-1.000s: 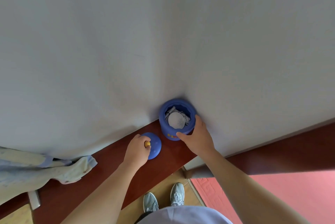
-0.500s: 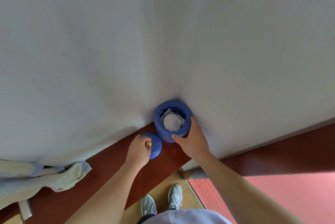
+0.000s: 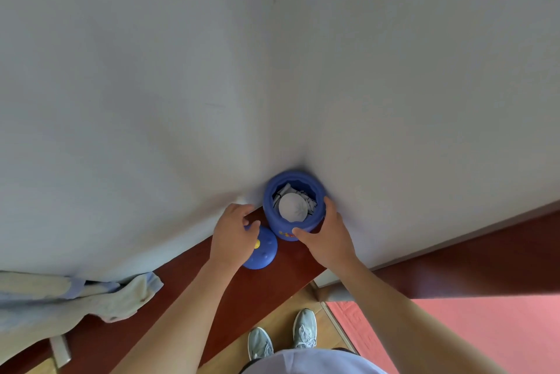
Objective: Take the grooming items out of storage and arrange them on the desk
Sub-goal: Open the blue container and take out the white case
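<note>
1. Storage container: the blue jar (image 3: pixel 272 222) stands upright on the table (image 3: pixel 257 291), at the table's far edge and against the white wall (image 3: pixel 181 70). Its mouth is uncovered.
2. Contents: a white round item (image 3: pixel 292 207) lies uppermost in the jar's mouth. Pale folded pieces with dark markings are packed behind and beside it. They cannot be identified from this view.
3. Lid: the blue domed lid (image 3: pixel 265 254) lies on the table just left of the jar's base, dome side up. Its yellow knob (image 3: pixel 257 244) is exposed. Whether the lid touches the jar cannot be told.
4. Right hand (image 3: pixel 327 237): the grip is closed round the jar. The thumb lies across the near wall beside the yellow-and-red print, and the fingers wrap the right side up to the rim.
5. Left hand (image 3: pixel 231 231): positioned over the left part of the lid. The grip is slack, with the fingers loosely extended toward the jar and nothing held. The thumb tip rests on the lid's upper surface.
6. Surroundings: a pale cloth (image 3: pixel 121 304) lies at the left end of the table, against the wall. Below the table's near edge are a wooden floor (image 3: pixel 272 319), a pair of grey shoes (image 3: pixel 304 329) and, to the right, a pink mat (image 3: pixel 485 331).
</note>
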A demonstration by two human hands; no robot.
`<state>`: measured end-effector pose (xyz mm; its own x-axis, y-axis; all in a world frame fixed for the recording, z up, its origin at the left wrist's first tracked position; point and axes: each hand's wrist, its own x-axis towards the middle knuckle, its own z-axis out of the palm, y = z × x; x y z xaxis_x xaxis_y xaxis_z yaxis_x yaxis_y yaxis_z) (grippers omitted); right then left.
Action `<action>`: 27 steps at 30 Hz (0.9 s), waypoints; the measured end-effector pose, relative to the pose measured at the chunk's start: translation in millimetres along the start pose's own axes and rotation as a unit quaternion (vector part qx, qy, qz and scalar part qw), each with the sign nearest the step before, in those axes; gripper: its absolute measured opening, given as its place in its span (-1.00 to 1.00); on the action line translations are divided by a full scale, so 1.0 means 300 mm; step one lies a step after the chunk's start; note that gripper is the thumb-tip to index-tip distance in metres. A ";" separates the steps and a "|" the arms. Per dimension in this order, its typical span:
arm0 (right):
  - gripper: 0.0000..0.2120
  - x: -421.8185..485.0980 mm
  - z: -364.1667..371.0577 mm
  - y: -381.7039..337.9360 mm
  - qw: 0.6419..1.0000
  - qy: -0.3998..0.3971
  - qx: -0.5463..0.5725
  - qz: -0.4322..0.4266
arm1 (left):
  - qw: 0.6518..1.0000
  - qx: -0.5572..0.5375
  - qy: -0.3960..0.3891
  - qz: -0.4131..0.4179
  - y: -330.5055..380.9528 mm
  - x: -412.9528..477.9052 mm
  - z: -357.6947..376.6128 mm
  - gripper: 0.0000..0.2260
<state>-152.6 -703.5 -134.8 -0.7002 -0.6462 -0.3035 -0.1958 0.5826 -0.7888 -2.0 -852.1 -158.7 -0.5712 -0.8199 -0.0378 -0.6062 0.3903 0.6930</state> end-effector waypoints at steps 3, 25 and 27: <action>-0.13 0.000 -0.004 -0.001 1.000 -0.003 0.011 0.000 | 0.999 -0.017 -0.004 0.050 0.092 0.048 -0.024 -0.72; -0.07 0.008 -0.007 0.014 1.000 0.010 0.012 -0.007 | 0.912 0.262 -0.300 0.093 0.301 0.277 0.203 -0.73; -0.07 0.006 -0.012 0.013 1.000 0.012 0.006 -0.012 | 0.912 0.262 -0.307 0.071 0.302 0.277 0.213 -0.77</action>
<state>-157.0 -700.5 -136.6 -0.7111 -0.6482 -0.2723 -0.2047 0.5614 -0.8018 -139.7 -858.0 -145.0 -0.7689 -0.4195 -0.4825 -0.5918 0.7526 0.2888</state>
